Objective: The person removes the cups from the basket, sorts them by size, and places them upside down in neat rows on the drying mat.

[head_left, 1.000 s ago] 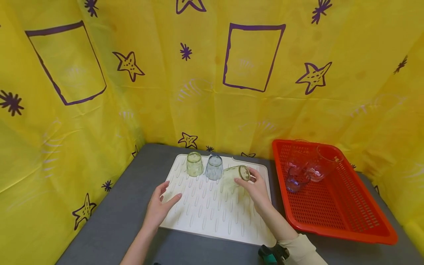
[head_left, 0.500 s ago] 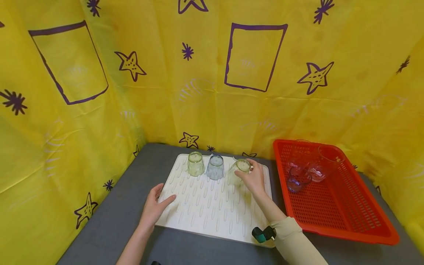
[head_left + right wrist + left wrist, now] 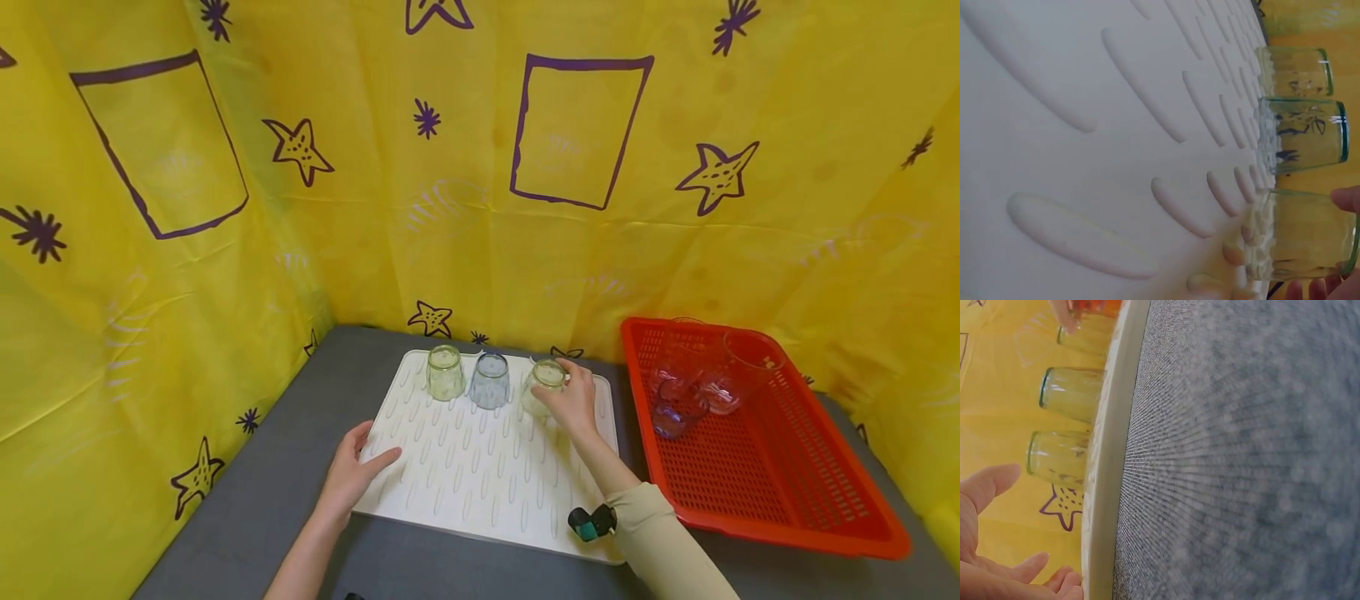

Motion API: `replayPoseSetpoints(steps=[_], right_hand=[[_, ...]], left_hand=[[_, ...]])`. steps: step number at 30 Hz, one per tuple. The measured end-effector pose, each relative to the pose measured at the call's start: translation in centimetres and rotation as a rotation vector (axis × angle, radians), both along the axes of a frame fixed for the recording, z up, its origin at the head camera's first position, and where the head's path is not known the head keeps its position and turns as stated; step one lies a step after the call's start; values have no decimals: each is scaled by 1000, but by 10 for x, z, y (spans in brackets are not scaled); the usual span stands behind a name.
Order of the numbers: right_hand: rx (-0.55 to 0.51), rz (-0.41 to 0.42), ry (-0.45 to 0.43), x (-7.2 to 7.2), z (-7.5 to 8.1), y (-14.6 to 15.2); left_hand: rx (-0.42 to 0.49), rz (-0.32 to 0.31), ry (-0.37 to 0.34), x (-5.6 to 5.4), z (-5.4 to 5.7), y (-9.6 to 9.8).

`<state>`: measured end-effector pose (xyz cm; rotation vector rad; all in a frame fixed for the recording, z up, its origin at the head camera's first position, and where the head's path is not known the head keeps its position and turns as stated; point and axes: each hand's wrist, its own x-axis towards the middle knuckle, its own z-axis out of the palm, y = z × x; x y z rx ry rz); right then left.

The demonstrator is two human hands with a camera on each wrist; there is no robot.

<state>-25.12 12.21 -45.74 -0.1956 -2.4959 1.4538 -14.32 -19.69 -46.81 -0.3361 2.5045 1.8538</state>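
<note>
My right hand (image 3: 574, 408) holds a pale green glass (image 3: 1304, 234) by its upper end, thumb on one side and fingers on the other. The glass rests on a white ridged drying mat (image 3: 465, 479), narrower end up. To its left on the mat stand a bluish glass (image 3: 490, 383) and another pale green glass (image 3: 446, 375), apart from each other. At the mat's left edge, my left hand (image 3: 351, 473) has thumb and fingers spread with nothing between them. Whether it touches the mat I cannot tell.
A red perforated basket (image 3: 780, 533) sits right of the mat, with several clear glass vessels and a purplish glass (image 3: 675, 417) at its far end. Patterned yellow cloth (image 3: 450, 250) encloses the dark grey table (image 3: 300, 433) at the back and sides.
The glass in my right hand went from tilted over the mat to upright on it, to the right of the bluish glass. My left hand shifted slightly left and down.
</note>
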Motion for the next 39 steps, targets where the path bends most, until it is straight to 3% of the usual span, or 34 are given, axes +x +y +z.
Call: replayPoseSetpoints(steps=[11,21,31,39], right_hand=[[15,19,28,-2,-6,-2],[3,13,-14,4,0,-2],[-38,17,18,24,20,0],[-157,82,43,49,52,15]], left_hand=[[-40,-9,-19,-1,-1,-1],[-45,-9,-20,0,-1,-1],[-55,-21,-24,-1,-2,-2],[-55,-27,-35,-2,-1,-2]])
